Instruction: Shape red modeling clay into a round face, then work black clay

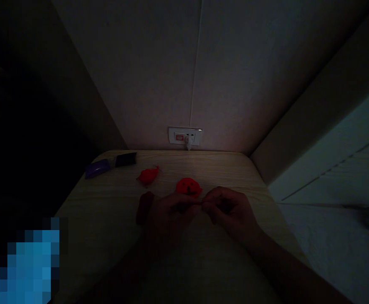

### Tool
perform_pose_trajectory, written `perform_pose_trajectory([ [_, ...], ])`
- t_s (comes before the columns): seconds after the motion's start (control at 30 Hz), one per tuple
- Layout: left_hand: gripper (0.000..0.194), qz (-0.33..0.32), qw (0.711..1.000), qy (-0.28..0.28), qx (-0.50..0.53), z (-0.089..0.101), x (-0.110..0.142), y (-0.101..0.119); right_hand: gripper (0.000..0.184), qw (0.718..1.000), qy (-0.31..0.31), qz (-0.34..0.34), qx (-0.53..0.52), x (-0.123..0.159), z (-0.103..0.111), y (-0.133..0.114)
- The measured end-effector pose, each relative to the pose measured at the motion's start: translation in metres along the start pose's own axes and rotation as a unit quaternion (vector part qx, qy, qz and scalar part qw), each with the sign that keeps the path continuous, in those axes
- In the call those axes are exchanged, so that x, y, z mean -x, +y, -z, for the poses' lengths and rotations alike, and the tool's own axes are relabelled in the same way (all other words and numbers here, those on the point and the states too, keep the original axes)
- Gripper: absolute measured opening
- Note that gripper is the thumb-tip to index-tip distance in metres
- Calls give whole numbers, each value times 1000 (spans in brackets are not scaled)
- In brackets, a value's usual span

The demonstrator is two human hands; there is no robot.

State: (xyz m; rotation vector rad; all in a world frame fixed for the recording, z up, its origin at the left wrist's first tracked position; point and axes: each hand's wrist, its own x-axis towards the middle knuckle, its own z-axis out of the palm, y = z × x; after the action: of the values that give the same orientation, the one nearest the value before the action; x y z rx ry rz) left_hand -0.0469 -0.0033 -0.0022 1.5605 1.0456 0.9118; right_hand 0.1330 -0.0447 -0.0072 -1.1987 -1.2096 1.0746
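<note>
In the dim light my left hand (171, 213) and my right hand (227, 207) meet over the table, fingertips pinched close together. Between them is something small and thin, perhaps reddish, too dark to name. Just behind the fingers lies a flat, bright red round piece (187, 185) with dark eyes, nose and mouth like a face; its lower edge is partly hidden by my hands. Beside my left hand rests a dark red oblong piece (144, 207), partly covered by that hand. Farther back sits a bright red lump (148, 176) with a twisted end.
A purple packet (97, 168) and a black packet (126, 159) lie at the back left of the wooden table (222, 166). A wall socket (176, 136) with a plug (188, 142) is behind the table. A blurred blue patch (28, 270) shows at lower left.
</note>
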Motion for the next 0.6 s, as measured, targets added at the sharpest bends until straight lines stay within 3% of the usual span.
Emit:
perform_pose_trajectory([
  [0.5, 12, -48, 997, -13, -63, 2, 2, -3, 20, 998, -34, 17, 56, 2, 2, 1],
  [0.6, 8, -39, 999, 6, -32, 1, 3, -4, 20, 998, -27, 14, 56, 1, 1, -2],
])
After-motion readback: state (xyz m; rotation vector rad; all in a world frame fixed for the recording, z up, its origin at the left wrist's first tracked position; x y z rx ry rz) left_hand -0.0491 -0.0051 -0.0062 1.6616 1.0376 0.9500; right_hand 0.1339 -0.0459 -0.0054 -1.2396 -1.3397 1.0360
